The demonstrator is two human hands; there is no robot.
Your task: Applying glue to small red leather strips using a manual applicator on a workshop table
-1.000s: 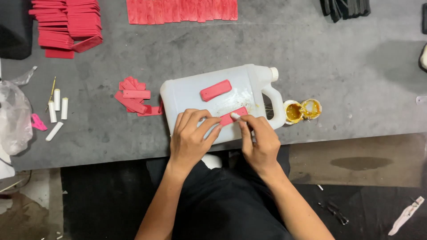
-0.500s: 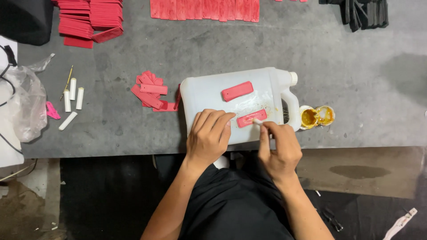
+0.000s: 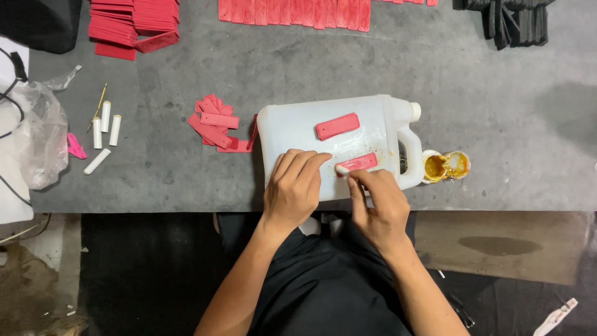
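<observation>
A white plastic jug [image 3: 292,124] lies on its side on the grey table [image 3: 373,68], used as a work surface. Two red flat strips rest on it: an upper one [image 3: 337,126] and a lower one [image 3: 360,162]. My left hand [image 3: 293,190] lies flat on the jug, fingertips at the lower strip's left end. My right hand [image 3: 376,202] pinches a small white stick whose tip [image 3: 342,168] touches that strip's left end.
A pile of red strips [image 3: 217,124] lies left of the jug. Stacks of red strips [image 3: 134,25] and a row [image 3: 292,12] sit at the far edge. Two small cups of yellow liquid [image 3: 446,165] stand right of the jug. White sticks [image 3: 104,124] and a plastic bag [image 3: 34,137] lie left.
The view has shifted slightly. My right hand has slid left along the lower strip with the white stick; my left hand stays pressed on the jug.
</observation>
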